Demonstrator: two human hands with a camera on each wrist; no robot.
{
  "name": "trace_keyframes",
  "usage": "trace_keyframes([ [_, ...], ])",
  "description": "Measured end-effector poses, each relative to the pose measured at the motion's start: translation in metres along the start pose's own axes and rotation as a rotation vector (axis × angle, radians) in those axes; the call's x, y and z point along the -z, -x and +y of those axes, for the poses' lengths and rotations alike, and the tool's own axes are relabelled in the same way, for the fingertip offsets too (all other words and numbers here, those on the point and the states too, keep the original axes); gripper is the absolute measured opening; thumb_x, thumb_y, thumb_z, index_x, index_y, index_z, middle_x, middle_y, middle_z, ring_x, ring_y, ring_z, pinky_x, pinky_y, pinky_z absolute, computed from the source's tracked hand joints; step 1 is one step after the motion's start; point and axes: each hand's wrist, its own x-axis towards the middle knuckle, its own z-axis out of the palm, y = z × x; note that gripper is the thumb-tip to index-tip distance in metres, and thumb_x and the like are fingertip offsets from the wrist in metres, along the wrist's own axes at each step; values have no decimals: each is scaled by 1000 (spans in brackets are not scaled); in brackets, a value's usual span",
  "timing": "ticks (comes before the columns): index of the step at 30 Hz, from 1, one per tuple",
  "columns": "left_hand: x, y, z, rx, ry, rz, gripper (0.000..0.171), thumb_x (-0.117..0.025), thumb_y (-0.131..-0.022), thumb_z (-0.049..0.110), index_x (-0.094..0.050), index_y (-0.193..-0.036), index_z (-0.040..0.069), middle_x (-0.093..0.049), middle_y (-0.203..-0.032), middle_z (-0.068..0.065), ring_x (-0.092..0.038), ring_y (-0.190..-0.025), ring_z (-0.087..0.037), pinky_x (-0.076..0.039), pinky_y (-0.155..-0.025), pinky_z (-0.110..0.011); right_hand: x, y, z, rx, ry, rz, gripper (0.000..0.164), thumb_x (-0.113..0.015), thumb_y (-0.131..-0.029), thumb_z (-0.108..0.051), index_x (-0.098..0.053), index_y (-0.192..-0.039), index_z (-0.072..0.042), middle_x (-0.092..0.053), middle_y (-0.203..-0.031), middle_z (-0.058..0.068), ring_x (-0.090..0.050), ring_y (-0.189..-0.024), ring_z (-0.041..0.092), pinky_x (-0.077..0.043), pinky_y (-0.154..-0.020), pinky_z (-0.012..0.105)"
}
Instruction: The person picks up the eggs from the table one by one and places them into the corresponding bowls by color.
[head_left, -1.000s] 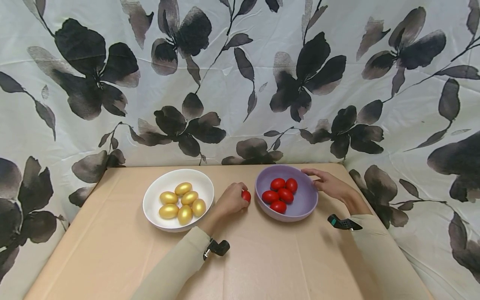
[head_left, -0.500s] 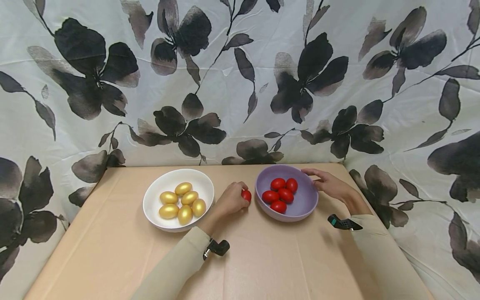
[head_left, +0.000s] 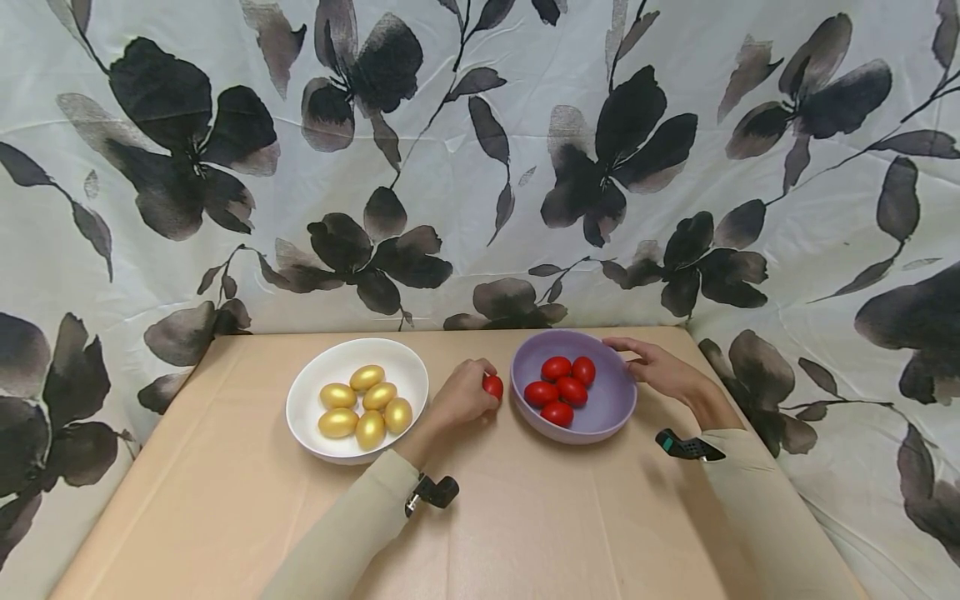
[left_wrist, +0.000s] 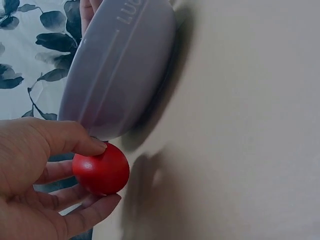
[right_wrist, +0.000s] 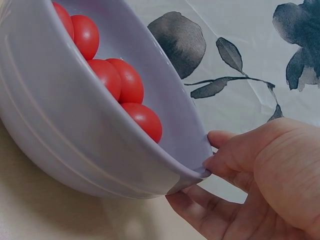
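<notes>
A red egg (head_left: 492, 387) is pinched in my left hand (head_left: 463, 396), just left of the purple bowl (head_left: 613, 398). In the left wrist view, thumb and fingers hold this red egg (left_wrist: 101, 170) close to the outside of the bowl (left_wrist: 125, 65). Several more red eggs (head_left: 541, 394) lie inside the purple bowl. My right hand (head_left: 664, 372) holds that bowl at its right side; in the right wrist view the thumb is at the rim (right_wrist: 192, 167) and other fingers are below it on the outer wall.
To the left of my left hand stands a white bowl (head_left: 306, 417) with several gold eggs (head_left: 337, 422) in it. Both bowls rest on a light wood-coloured table (head_left: 517, 517). A floral cloth (head_left: 480, 183) hangs behind the table's far edge.
My left hand, with the red egg in it, has shifted very slightly upward in the head view. The right hand and both bowls have stayed in place.
</notes>
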Motion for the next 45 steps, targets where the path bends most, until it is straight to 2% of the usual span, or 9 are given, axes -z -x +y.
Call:
trace_keyframes([
  [6,5,0,4,-3,-1,-11,45,-78,-82,11,-63,-124,2,-61,-113,-14,-58,-100,-25,-59,-86,-35,-1,2,-1,-1,1,3,61,-41,-97,7,-40,-155,-8,-38,-155,25,-50,-133,50,-47,-106,57],
  [13,9,2,7,-36,-26,8,42,-77,-82,9,-65,-122,1,-61,-112,-14,-58,-100,-25,-57,-87,-34,-2,4,-2,-2,5,4,60,-40,-96,8,-40,-155,-8,-37,-156,25,-48,-133,50,-47,-106,58],
  [24,16,2,17,-40,-20,3,44,-78,-82,9,-64,-123,3,-60,-114,-13,-57,-102,-24,-58,-87,-35,-4,9,-7,-17,5,13,60,-42,-97,6,-40,-155,-9,-38,-156,24,-48,-135,49,-46,-107,58],
  [30,20,2,23,-67,-21,13,44,-78,-81,7,-64,-122,1,-60,-112,-13,-57,-101,-25,-58,-88,-35,-5,10,-7,-16,11,15,60,-42,-97,6,-40,-155,-9,-38,-156,25,-48,-134,50,-46,-107,58],
  [37,25,1,25,-110,-50,37,42,-77,-77,4,-66,-118,0,-61,-106,-13,-57,-96,-25,-53,-88,-36,-7,9,-7,-6,12,18,60,-39,-96,8,-40,-155,-6,-37,-155,27,-47,-134,52,-47,-105,57],
  [45,35,3,31,-109,-32,21,44,-76,-80,4,-65,-122,0,-62,-114,-15,-58,-103,-26,-55,-90,-36,-10,13,-9,1,15,20,59,-39,-96,8,-39,-155,-4,-38,-155,28,-49,-132,52,-49,-104,57],
])
